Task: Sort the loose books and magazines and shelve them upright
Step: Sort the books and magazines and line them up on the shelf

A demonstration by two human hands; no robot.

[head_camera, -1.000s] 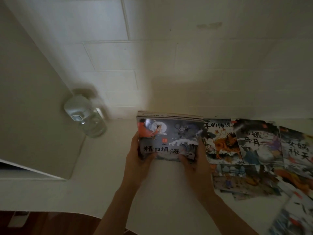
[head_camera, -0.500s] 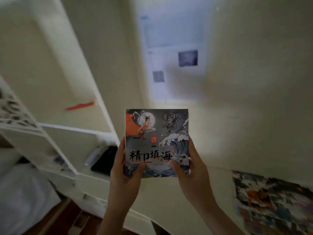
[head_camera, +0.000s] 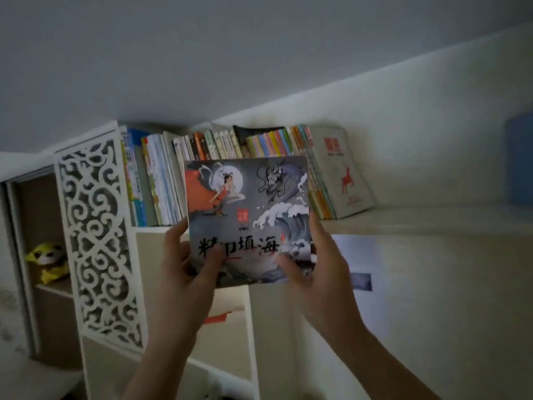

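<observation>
Now that you've swung up from the table, both hands, left hand [head_camera: 184, 264] and right hand [head_camera: 314, 269], are gripping the book [head_camera: 248, 215] before the shelf [head_camera: 403, 223], nearing shelving.

Readable in big black brush characters across the lower front of the grey illustrated picture book with the wave and dragon cover [head_camera: 248, 209]: 精卫填海, the second character partly under a thumb. Just above the title, a small red seal mark, too small to make out. On the pale beige book with the red deer figure [head_camera: 343, 174] leaning at the shelf row's right end, red heading characters, blurred. Spines along the shelf: lettering there, none legible.
</observation>
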